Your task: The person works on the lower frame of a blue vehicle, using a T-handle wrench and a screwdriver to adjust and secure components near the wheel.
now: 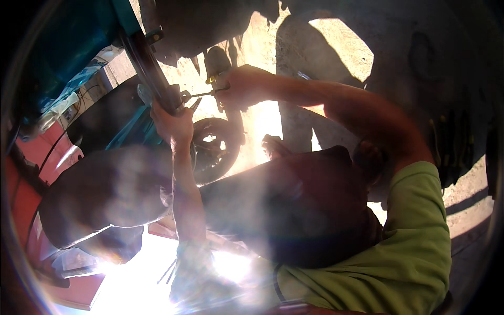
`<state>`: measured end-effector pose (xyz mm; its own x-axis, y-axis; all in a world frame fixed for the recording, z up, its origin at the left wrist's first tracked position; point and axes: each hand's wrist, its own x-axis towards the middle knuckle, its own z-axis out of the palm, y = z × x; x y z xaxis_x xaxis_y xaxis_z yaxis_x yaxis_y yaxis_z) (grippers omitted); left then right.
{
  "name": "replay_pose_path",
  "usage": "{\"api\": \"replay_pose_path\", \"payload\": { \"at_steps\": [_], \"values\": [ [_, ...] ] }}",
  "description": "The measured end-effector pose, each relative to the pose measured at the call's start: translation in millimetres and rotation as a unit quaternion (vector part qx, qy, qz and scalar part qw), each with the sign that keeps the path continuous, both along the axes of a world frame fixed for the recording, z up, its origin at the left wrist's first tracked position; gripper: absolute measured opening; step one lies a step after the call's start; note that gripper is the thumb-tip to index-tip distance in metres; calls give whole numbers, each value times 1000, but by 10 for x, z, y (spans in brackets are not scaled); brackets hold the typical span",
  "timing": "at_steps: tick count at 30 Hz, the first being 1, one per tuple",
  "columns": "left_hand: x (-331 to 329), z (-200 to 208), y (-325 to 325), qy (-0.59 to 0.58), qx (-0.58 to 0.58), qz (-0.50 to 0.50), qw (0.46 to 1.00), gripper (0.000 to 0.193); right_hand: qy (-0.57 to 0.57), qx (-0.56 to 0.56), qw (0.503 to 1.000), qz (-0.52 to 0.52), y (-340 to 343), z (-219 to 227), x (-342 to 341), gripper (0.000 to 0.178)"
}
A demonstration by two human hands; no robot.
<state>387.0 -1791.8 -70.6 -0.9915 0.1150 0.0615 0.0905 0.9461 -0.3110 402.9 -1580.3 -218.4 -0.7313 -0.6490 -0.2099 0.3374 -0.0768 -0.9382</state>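
- Sunlit ground (344,39), barred with hard shadows, lies beneath the work.
- Slanting down from the upper left, the dark tube (147,63) looks like metal: probably stiff, fairly heavy, perhaps slick; best gripped around its lower end.
- There the left hand (176,125) wraps it.
- Beside it, the right hand (244,85) is closed on a thin rod (202,95), likely rigid and light, reaching toward that end.
- Farther out: a teal panel (68,47).

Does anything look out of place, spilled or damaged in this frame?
Nothing looks spilled or clearly damaged. The one oddity is crumpled, translucent plastic film bunched loosely beside the glossy teal panel, perhaps leftover wrapping. The dark cylindrical metal tube shows no obvious bend, though some areas are washed out.
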Motion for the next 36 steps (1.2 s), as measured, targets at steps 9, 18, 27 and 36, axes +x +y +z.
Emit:
{"api": "replay_pose_path", "payload": {
  "at_steps": [9,18,27,36],
  "values": [
    [4,0,-80,7,-9,-6,1000,87,-303,-274,906,111,11,-166,-27,26],
    [-6,13,-97,15,-12,-31,999,86,229,-16,962,-150,-1,-145,164,21],
    [-11,-4,-141,19,-17,-30,999,86,-411,-270,863,114,16,-130,-48,41],
    [-8,-25,-100,22,4,-38,999,81,190,109,975,-24,-33,-116,30,25]
  ]
}}
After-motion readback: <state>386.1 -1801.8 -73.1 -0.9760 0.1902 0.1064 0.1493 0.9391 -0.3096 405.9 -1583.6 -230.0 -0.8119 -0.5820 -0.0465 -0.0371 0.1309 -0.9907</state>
